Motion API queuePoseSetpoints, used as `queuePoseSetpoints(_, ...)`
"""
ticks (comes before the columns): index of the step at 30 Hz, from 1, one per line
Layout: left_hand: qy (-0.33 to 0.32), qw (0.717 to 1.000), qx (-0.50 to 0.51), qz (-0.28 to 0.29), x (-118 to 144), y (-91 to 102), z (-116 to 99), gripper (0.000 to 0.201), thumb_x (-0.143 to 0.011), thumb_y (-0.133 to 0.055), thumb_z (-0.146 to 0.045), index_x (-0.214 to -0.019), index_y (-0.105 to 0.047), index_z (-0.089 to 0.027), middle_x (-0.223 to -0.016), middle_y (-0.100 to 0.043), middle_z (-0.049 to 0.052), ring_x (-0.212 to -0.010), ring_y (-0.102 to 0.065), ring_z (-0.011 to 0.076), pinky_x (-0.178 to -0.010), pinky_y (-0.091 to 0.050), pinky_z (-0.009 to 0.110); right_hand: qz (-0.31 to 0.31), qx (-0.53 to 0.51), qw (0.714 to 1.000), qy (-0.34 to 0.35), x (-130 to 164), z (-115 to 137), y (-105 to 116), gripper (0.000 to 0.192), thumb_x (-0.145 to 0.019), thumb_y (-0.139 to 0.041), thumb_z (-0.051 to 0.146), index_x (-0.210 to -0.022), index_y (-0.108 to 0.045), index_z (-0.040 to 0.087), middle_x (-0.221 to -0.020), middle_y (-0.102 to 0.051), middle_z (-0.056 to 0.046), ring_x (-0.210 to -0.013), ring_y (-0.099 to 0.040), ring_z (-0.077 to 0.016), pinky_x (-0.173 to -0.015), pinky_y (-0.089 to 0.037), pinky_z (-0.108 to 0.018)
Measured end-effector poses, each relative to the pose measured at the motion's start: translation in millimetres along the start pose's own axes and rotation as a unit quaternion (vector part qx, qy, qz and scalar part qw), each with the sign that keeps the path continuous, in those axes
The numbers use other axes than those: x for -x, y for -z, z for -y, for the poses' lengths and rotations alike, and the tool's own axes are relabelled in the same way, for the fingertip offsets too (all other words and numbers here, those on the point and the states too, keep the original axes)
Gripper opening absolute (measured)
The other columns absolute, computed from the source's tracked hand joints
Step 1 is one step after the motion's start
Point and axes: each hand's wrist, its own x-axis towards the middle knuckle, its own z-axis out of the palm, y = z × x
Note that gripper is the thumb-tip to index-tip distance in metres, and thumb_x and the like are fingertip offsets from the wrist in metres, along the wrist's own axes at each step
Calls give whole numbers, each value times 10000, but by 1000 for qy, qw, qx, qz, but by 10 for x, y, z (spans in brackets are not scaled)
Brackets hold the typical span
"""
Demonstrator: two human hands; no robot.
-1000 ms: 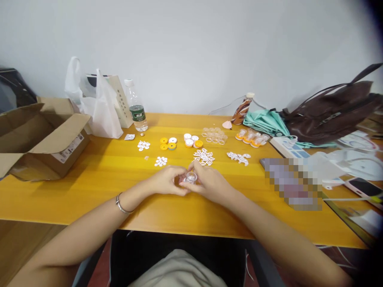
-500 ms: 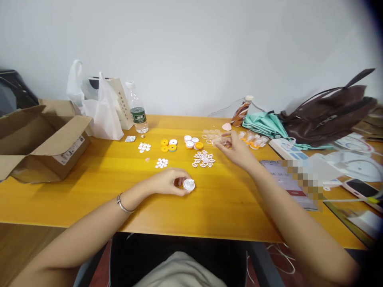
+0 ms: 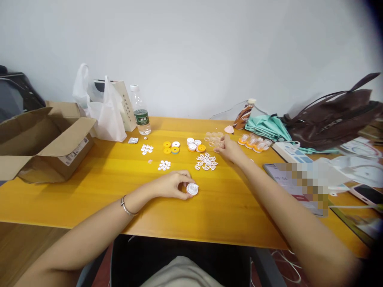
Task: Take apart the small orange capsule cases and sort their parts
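Observation:
My left hand (image 3: 175, 185) grips a small white round plastic piece (image 3: 192, 189) by its side, just above or on the table. A translucent part shows on its top. My right hand (image 3: 231, 150) reaches to the group of clear round plastic covers (image 3: 212, 138). Its fingertips are pressed together at the group's right edge, and whatever they pinch is hidden. Between the hands lie white leaf-shaped cutouts (image 3: 206, 162). Behind them stand white and orange round cases (image 3: 192, 147), with yellow and white discs (image 3: 167, 150) to their left.
Small white pieces lie in two groups (image 3: 147, 149) on the left. Assembled orange-and-clear pieces (image 3: 254, 142) sit at the right. Around them stand a cardboard box (image 3: 72, 155), a water bottle (image 3: 141, 115), a brown drink bottle (image 3: 244, 114), a phone (image 3: 295, 187) and a dark bag (image 3: 332, 113).
My right hand has shifted slightly lower and its fingers have drawn closer together by the clear covers. My left hand keeps its grip on the white piece. The whole view has shifted a little.

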Motion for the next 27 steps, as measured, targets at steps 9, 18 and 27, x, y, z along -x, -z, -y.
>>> queuePoseSetpoints(9,18,1000,20,0,-1,8,1,319,-725,-646,-309,-989,-598,-137,-874,-588,39,-729,-514,104,-648,-425,212,-76,-47,996,-20,103,191,52,248,-781,-535,354,-921,-461,163,-723,-549,-54,-661,-509,-192,-603,-358,-285)
queuePoseSetpoints(18,-3,1000,22,5,-6,19,35,247,-745,-627,-317,-910,-618,-134,-848,-564,35,-711,-499,100,-634,-409,208,155,-251,934,203,1256,751,-54,237,-812,-553,386,-915,-561,173,-731,-548,0,-632,-487,-105,-593,-412,-224)
queuePoseSetpoints(27,-37,999,-27,-24,13,-63,2,159,-732,-609,-248,-836,-631,-129,-809,-528,25,-694,-499,100,-652,-416,202,55,-214,931,290,1376,741,-244,93,-876,-442,216,-925,-517,188,-855,-554,-63,-801,-536,-161,-733,-459,-304)
